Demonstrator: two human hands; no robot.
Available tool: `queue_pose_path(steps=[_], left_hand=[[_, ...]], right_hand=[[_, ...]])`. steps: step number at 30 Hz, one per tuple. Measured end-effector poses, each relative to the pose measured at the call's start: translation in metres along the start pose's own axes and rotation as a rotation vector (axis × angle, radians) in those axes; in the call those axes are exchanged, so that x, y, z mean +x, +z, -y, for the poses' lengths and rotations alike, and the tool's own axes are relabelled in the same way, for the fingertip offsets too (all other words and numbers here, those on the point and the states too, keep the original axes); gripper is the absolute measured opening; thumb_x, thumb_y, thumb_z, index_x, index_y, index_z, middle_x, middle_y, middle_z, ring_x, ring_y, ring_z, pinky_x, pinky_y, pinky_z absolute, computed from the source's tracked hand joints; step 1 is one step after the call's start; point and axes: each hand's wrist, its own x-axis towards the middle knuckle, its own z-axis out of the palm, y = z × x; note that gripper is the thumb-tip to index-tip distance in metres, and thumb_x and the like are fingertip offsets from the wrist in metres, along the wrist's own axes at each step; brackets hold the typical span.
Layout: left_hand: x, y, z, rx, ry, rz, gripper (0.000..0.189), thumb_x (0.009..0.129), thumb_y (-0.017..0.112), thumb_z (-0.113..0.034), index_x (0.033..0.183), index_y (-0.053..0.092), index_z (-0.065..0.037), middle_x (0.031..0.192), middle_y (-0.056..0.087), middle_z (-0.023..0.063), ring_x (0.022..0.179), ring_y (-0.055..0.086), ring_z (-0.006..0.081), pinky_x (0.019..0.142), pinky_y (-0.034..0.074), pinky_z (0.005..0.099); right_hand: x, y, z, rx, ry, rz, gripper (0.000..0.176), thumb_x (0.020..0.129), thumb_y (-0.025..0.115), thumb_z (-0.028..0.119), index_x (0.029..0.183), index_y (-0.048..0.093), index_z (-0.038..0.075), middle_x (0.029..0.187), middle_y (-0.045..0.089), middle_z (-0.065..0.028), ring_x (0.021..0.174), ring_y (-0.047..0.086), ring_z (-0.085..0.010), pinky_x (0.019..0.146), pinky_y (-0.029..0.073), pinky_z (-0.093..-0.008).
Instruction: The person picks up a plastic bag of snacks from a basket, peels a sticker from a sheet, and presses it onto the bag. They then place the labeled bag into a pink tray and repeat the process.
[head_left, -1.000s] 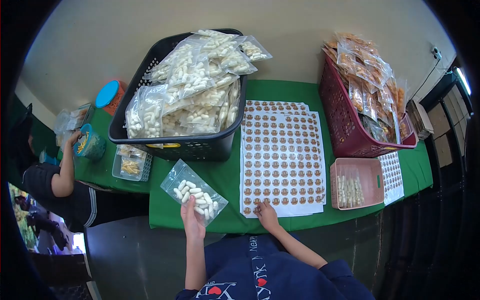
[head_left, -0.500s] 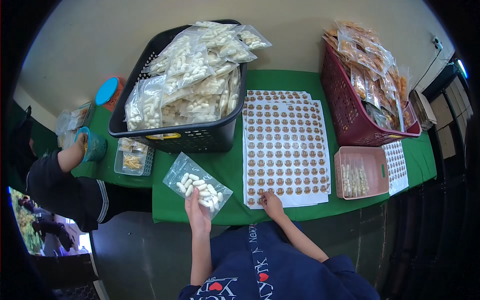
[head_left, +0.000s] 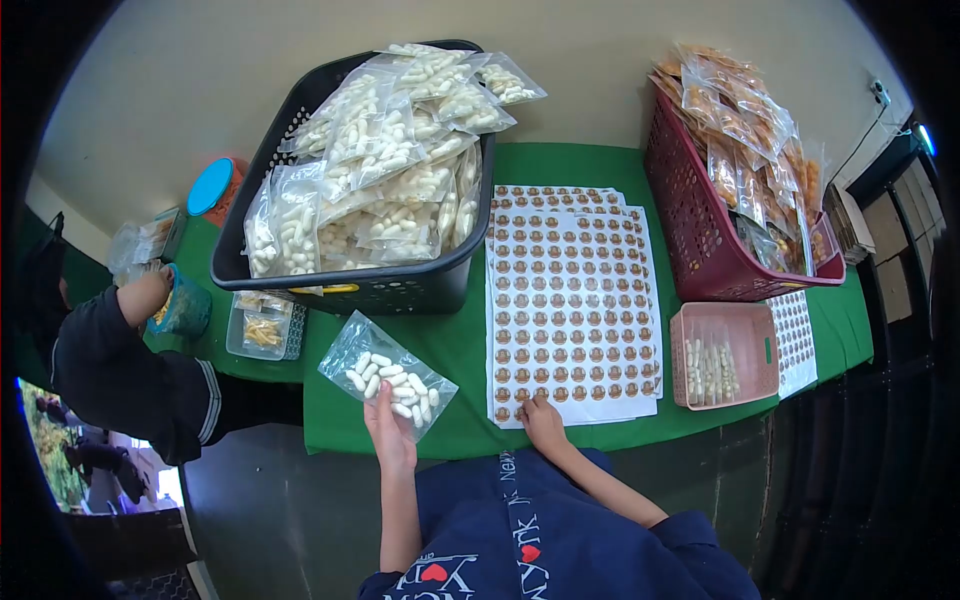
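Green table (head_left: 335, 418): lies beneath the baskets and sheets, its near edge close to both hands.
Black basket (head_left: 420, 288): heaped above its rim; a bag could slide off, likely because the pile is loose.
Sticker sheets (head_left: 575, 310): stacked unevenly; the top one could skew or crease if the fingertips drag its near-left corner.
Plastic bag (head_left: 395, 358): over the table's near edge, left of the sheets. It could swivel or slip, being gripped at one spot with its load bunched. Its long axis runs diagonally, the emptier end pointing far-left, the fuller end near-right.
Left hand (head_left: 392, 440): closed on the bag, thumb on top, fingers hidden beneath.
Right hand (head_left: 545, 428): partly curled, fingertips at the sheet's near-left corner; whether they pinch a sticker, I cannot tell.
White pieces (head_left: 402, 380): loose inside the bag, lying at mixed angles.
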Motion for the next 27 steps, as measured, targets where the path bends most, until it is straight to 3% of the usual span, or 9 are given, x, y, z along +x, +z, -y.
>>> queue_pose_path(steps=[6, 12, 15, 21, 27], left_hand=[[0.014, 0.0, 0.006, -0.007, 0.031, 0.007, 0.032, 0.088, 0.046, -0.012, 0.117, 0.039, -0.001, 0.11, 0.05, 0.0094, 0.098, 0.052, 0.0155, 0.082, 0.045, 0.0299], [0.012, 0.006, 0.004, 0.048, 0.012, -0.012, 0.031, 0.088, 0.047, -0.013, 0.116, 0.041, -0.001, 0.109, 0.05, 0.0088, 0.096, 0.052, 0.0151, 0.081, 0.045, 0.0292], [0.009, 0.004, 0.006, 0.092, 0.02, -0.009, 0.031, 0.088, 0.048, -0.013, 0.116, 0.041, 0.0, 0.108, 0.051, 0.0085, 0.095, 0.053, 0.0141, 0.081, 0.045, 0.0281], [0.009, 0.002, 0.007, 0.124, 0.021, -0.009, 0.03, 0.087, 0.049, -0.012, 0.114, 0.042, -0.001, 0.106, 0.053, 0.0077, 0.094, 0.053, 0.0126, 0.08, 0.044, 0.0265], [0.01, 0.0, 0.005, 0.164, 0.035, -0.012, 0.029, 0.087, 0.05, -0.012, 0.113, 0.042, -0.001, 0.107, 0.052, 0.0082, 0.094, 0.053, 0.0128, 0.08, 0.044, 0.0262]], right_hand=[[0.006, 0.009, -0.013, -0.06, -0.161, 0.06, 0.012, 0.07, 0.056, 0.007, 0.076, 0.051, -0.002, 0.074, 0.053, -0.0156, 0.071, 0.056, -0.0301, 0.06, 0.046, -0.0385], [0.005, 0.01, -0.01, -0.003, -0.051, 0.096, 0.016, 0.071, 0.058, 0.011, 0.079, 0.052, -0.002, 0.076, 0.051, -0.0176, 0.073, 0.054, -0.0334, 0.063, 0.045, -0.0414], [0.001, 0.017, -0.012, -0.057, -0.11, 0.072, 0.016, 0.072, 0.056, 0.009, 0.081, 0.051, -0.002, 0.077, 0.051, -0.0173, 0.074, 0.053, -0.0334, 0.062, 0.045, -0.0414], [0.002, 0.004, -0.002, 0.067, -0.018, -0.003, 0.016, 0.071, 0.056, 0.004, 0.084, 0.049, -0.002, 0.077, 0.049, -0.0162, 0.072, 0.052, -0.0338, 0.063, 0.044, -0.0402], [0.003, 0.001, -0.006, 0.147, -0.108, 0.009, 0.015, 0.071, 0.056, 0.003, 0.084, 0.051, 0.0, 0.076, 0.048, -0.0169, 0.073, 0.051, -0.0341, 0.063, 0.043, -0.0401]])
